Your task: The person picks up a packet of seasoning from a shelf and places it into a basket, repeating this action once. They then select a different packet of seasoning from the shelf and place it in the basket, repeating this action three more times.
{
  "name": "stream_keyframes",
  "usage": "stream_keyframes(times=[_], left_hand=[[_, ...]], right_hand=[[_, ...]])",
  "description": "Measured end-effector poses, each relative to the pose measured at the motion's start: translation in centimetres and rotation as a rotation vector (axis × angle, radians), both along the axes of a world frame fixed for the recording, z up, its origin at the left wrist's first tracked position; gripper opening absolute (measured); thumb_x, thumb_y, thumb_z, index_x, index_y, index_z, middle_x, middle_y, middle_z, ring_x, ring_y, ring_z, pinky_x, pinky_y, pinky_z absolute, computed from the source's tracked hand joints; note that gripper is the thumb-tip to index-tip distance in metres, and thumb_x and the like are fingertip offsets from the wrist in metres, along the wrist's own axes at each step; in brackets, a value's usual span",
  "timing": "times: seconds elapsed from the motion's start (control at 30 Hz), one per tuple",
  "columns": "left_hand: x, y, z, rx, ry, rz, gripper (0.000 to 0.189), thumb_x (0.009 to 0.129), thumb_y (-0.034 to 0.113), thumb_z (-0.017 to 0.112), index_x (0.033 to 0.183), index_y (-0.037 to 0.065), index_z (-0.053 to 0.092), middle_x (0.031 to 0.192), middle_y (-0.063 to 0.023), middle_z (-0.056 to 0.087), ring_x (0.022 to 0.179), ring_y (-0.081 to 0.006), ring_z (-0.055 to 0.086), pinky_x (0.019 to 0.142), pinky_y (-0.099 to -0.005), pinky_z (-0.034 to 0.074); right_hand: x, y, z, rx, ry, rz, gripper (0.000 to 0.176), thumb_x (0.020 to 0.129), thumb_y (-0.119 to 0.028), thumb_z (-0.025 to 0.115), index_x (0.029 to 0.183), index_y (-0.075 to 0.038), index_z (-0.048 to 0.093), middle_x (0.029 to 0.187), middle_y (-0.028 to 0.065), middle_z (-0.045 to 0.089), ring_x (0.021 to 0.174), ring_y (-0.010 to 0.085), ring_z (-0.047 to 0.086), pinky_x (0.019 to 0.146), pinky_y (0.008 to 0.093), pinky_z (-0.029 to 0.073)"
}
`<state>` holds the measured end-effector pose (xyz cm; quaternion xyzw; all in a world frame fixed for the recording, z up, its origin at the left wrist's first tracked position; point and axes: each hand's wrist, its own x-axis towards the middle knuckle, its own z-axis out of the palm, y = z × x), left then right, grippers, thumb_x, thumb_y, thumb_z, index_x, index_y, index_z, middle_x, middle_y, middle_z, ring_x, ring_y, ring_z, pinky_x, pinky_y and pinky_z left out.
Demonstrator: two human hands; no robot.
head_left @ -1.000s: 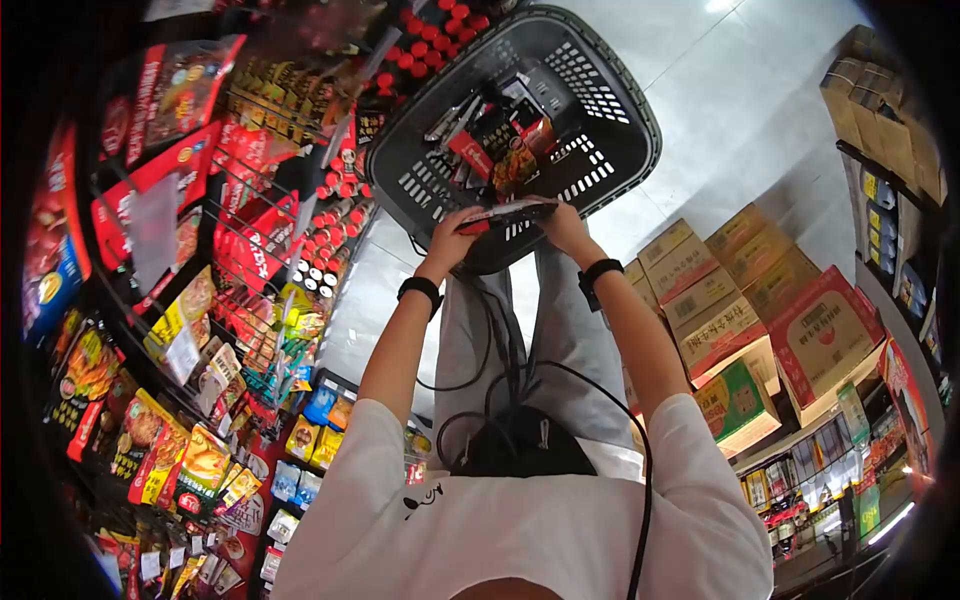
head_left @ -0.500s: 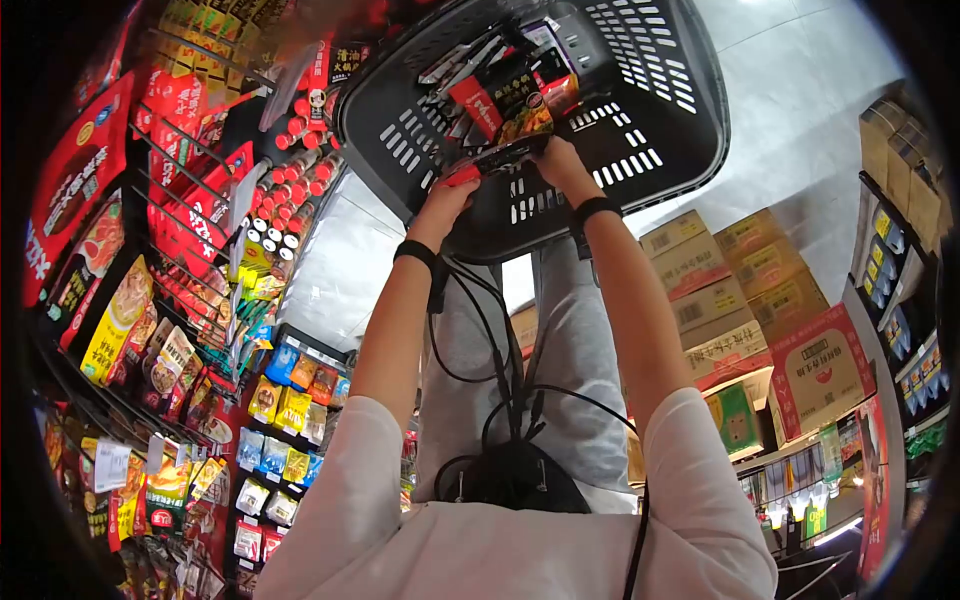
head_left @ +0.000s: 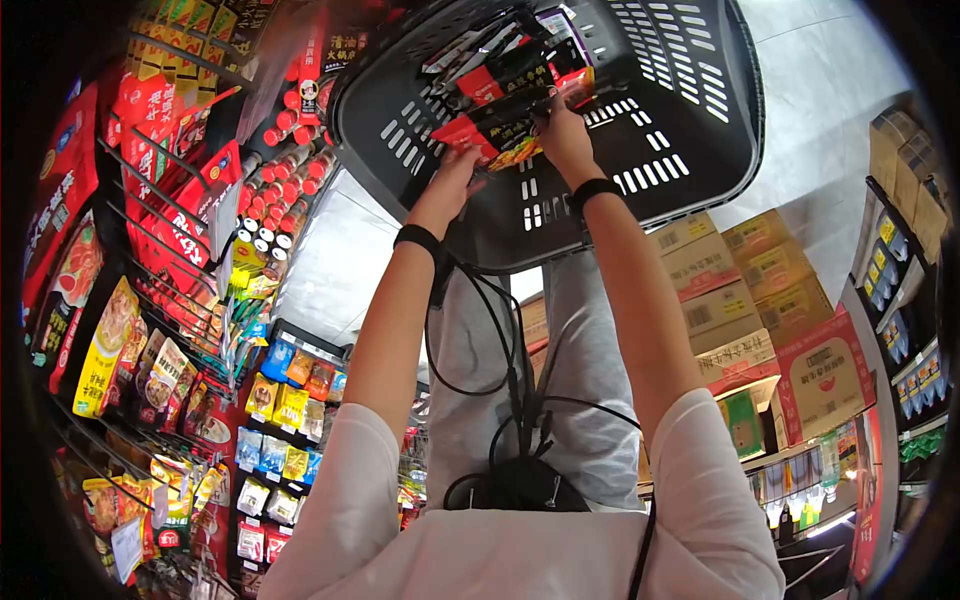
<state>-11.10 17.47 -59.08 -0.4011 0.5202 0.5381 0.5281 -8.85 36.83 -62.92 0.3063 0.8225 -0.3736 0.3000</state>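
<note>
A black and red seasoning packet (head_left: 500, 128) with a food picture lies face up across the inside of a black plastic shopping basket (head_left: 650, 150). My left hand (head_left: 455, 185) is closed on the packet's left end, its thumb showing below the edge. At the other end, my right hand (head_left: 566, 140) pinches the packet near its upper right part. Just beyond it, more dark packets (head_left: 490, 60) are piled in the basket, partly covered by the held one. Both wrists wear black bands.
Shelves on the left hold red hotpot packets (head_left: 190, 220), red-capped bottles (head_left: 290, 190) and small colourful bags (head_left: 290, 405). Cardboard boxes (head_left: 770, 270) are stacked at right, beside another shelf (head_left: 895, 320). Black cables (head_left: 515, 360) hang in front of my legs.
The held packet has turned from nearly edge-on to face up, and its front shows now. Both hands have moved slightly up and right, further into the basket.
</note>
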Motion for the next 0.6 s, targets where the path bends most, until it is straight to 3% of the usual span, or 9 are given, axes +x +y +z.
stream_keyframes(times=[0.17, 0.33, 0.6], left_hand=[[1.3, -0.2, 0.1, -0.166, -0.045, -0.066, 0.047, 0.087, 0.025, 0.054, 0.128, 0.011, 0.037, 0.119, -0.0022, 0.046, 0.110, -0.0174, 0.045, 0.085, -0.0353, 0.045], [0.9, -0.5, 0.6, -0.147, -0.043, -0.093, 0.043, 0.087, 0.021, 0.053, 0.126, 0.008, 0.040, 0.116, -0.0038, 0.048, 0.112, -0.0195, 0.045, 0.086, -0.0349, 0.045], [-0.4, -1.8, 1.4, -0.051, 0.030, -0.072, 0.033, 0.087, 0.019, 0.052, 0.118, 0.006, 0.047, 0.112, -0.0078, 0.050, 0.113, -0.0208, 0.046, 0.087, -0.0347, 0.044]], right_hand=[[0.6, -2.2, -2.9, -0.128, 0.061, 0.048, 0.057, 0.082, -0.016, 0.053, 0.131, 0.000, 0.028, 0.089, 0.0278, 0.059, 0.088, 0.0426, 0.058, 0.074, 0.0482, 0.046], [1.4, -3.5, -1.9, -0.135, -0.146, 0.218, 0.041, 0.082, -0.010, 0.044, 0.122, -0.001, 0.043, 0.098, 0.0271, 0.059, 0.093, 0.0398, 0.058, 0.079, 0.0456, 0.047], [3.5, -1.8, 0.0, -0.100, -0.241, 0.195, 0.032, 0.084, -0.015, 0.041, 0.114, -0.009, 0.051, 0.100, 0.0228, 0.060, 0.094, 0.0388, 0.057, 0.080, 0.0464, 0.047]])
